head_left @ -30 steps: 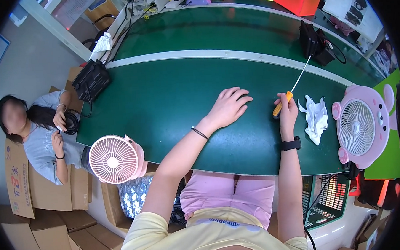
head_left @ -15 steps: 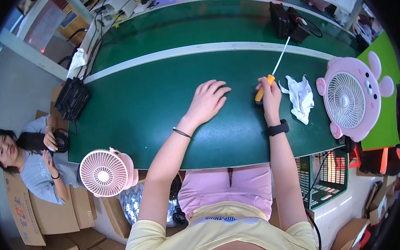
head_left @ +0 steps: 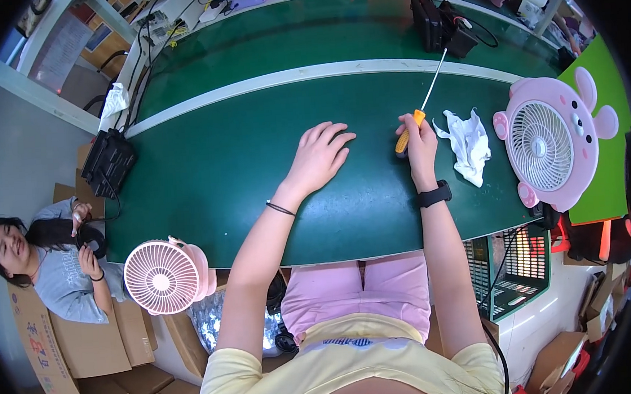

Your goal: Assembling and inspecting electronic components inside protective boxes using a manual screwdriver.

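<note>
My left hand rests palm down on the green tabletop, its fingers apart and nothing in it. My right hand is closed round the yellow handle of a screwdriver, whose long thin shaft points away from me and to the right. Beside that hand lies a crumpled white cloth or tissue. Further right, a pink fan with a rabbit-like face and ears is at the table's edge. A small round pink fan is at the near left corner.
At the far right sit black boxy devices with a cable. Another black device is at the left edge. A co-worker at the left holds a black coil of cable. A green crate stands below the right side; cardboard boxes lie lower left.
The view has shifted slightly. My hands keep nearly the same pose, with the screwdriver still in the right one. The co-worker's hands have moved on the cable coil.
</note>
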`<move>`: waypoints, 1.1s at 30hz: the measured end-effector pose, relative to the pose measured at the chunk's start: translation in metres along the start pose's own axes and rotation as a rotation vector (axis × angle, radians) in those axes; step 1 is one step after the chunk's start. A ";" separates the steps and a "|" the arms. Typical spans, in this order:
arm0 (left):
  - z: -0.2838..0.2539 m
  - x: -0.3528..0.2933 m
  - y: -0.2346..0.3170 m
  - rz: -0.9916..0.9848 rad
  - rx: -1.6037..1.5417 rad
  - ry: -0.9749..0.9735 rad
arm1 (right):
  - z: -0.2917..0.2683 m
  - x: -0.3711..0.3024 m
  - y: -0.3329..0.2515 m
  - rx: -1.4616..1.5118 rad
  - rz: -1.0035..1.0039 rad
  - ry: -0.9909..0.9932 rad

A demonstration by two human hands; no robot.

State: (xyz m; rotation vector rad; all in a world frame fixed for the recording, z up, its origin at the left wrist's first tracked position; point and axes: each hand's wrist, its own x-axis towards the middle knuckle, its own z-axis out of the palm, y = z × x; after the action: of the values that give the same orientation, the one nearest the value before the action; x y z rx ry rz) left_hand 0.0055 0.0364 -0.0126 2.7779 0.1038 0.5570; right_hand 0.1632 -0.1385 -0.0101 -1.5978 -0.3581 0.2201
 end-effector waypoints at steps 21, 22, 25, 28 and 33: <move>0.005 -0.004 -0.004 0.032 0.006 0.058 | -0.001 0.004 0.008 -0.017 -0.020 0.010; 0.005 -0.003 -0.004 0.033 0.008 0.058 | -0.001 0.003 0.008 -0.016 -0.018 0.006; 0.005 -0.002 -0.003 0.034 0.007 0.055 | -0.002 0.004 0.007 -0.020 -0.016 0.006; 0.006 -0.002 -0.003 0.039 0.002 0.065 | -0.003 0.005 0.009 -0.026 -0.024 0.008; 0.006 -0.002 -0.003 0.039 0.003 0.077 | 0.000 0.005 0.009 -0.027 -0.034 -0.001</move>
State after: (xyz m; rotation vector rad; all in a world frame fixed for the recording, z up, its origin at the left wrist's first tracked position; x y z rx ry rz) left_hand 0.0064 0.0377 -0.0199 2.7670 0.0671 0.6744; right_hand 0.1688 -0.1371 -0.0181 -1.6167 -0.3906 0.1907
